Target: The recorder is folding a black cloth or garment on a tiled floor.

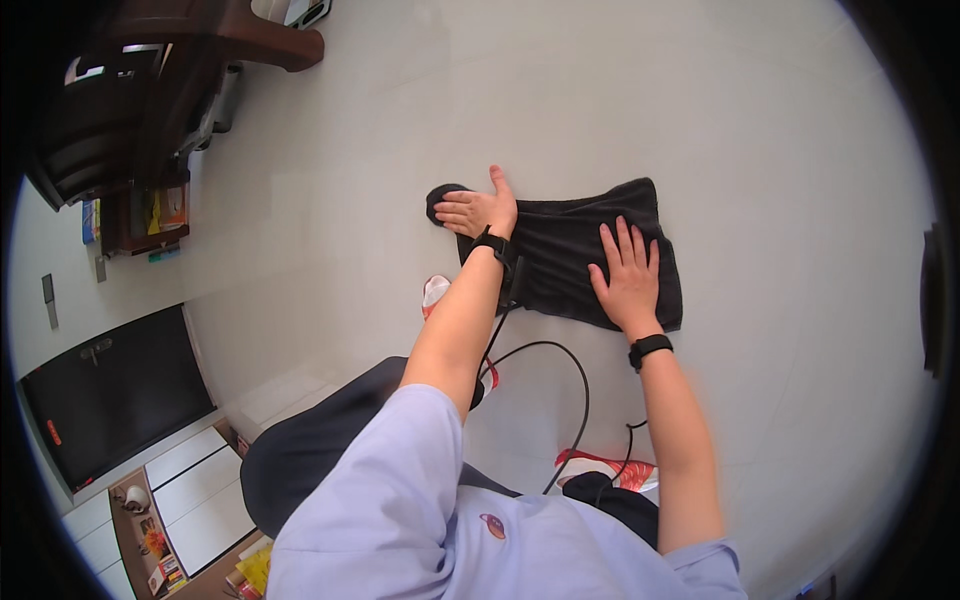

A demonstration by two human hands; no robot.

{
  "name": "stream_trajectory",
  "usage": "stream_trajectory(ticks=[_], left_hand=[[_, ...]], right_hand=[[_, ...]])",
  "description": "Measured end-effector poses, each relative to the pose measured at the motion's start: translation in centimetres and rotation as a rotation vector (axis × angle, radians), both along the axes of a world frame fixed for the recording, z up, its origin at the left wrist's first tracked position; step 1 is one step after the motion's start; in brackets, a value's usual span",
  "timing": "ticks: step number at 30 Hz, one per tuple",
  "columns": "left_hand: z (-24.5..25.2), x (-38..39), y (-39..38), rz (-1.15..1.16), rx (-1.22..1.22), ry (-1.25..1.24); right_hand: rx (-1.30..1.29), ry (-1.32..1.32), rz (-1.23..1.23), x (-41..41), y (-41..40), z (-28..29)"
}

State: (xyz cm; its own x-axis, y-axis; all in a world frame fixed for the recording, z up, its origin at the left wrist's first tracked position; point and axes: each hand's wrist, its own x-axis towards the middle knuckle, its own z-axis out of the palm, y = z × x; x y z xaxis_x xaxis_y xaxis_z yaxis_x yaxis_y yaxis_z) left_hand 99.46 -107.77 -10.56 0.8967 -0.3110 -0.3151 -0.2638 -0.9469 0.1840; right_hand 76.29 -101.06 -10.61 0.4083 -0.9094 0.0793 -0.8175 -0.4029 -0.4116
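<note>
A black cloth (pixel 559 259), towel-like, lies spread on the pale floor before me, its surface creased. My left hand (pixel 478 211) rests palm down over the bunched, rounded bit at the cloth's left end. Its fingers point left and the thumb stands well away from them. Toward the right edge of the cloth, my right hand (pixel 630 281) lies flat with spread fingers. Neither hand grips anything. Black bands circle both wrists, and a dark cable (pixel 587 390) loops below the left wrist. The left hand and forearm hide part of the cloth.
Glossy pale floor (pixel 765 247) surrounds the cloth. Red-and-white shoes (pixel 611 471) are close below it. Dark wooden furniture (pixel 247 41) stands at upper left. A black door (pixel 120 397) and a white-fronted cabinet (pixel 199 499) are at lower left. A dark object (pixel 932 300) sits at the right rim.
</note>
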Motion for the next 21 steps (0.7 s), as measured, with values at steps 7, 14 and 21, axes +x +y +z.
stream_trajectory(ticks=[7, 14, 21], left_hand=[[-1.5, -1.4, -4.4, -0.707, -0.186, -0.167], [-0.1, -11.0, -9.5, -1.541, -0.329, 0.066], [-2.5, -21.9, -10.3, -2.268, -0.591, 0.279]], right_hand=[[0.008, 0.012, -0.138, 1.8, 0.7, -0.3], [0.016, 0.032, -0.215, 0.9, 1.2, 0.2], [0.114, 0.118, -0.607, 0.4, 5.0, -0.2]])
